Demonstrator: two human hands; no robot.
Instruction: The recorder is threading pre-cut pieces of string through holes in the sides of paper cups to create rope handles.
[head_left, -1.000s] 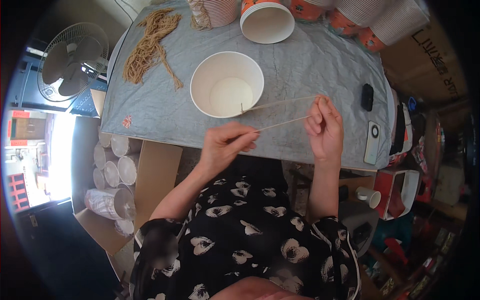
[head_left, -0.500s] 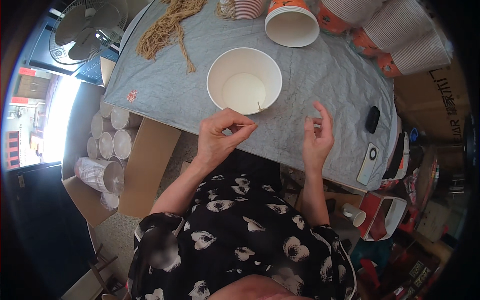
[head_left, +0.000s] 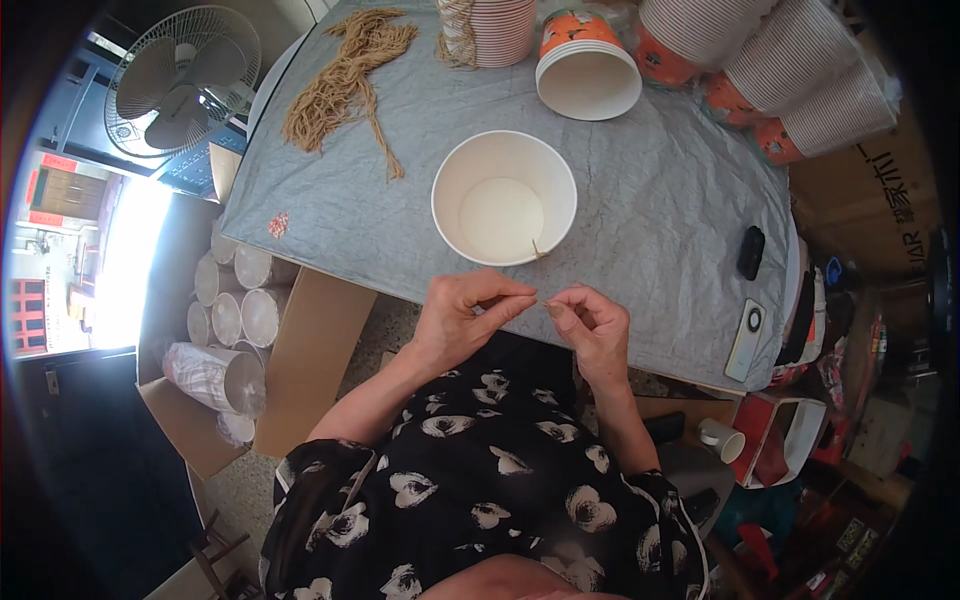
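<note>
A large white paper tub (head_left: 505,215) stands near the table's front edge, its open top toward me. From its near rim a short end of tan cord (head_left: 536,248) sticks up. Just in front of the tub, my left hand (head_left: 465,318) is closed in a pinch, thumb against forefinger. Facing it, my right hand (head_left: 595,330) pinches too, the two sets of fingertips almost meeting. Whatever lies between the fingertips is too small to make out. Farther back on the left lies a loose bundle of tan cords (head_left: 345,85).
Stacked orange-printed tubs (head_left: 590,75) lie at the back, beside bagged stacks of tubs (head_left: 790,60). A phone (head_left: 745,340) and a black case (head_left: 751,252) rest at the table's right. Below left, an open carton (head_left: 310,350) holds wrapped tubs. A fan (head_left: 180,85) stands far left.
My right hand has moved left and closed from a half-open pose into a pinch beside my left hand. The left hand keeps its pinch. The whole view has shifted slightly.
</note>
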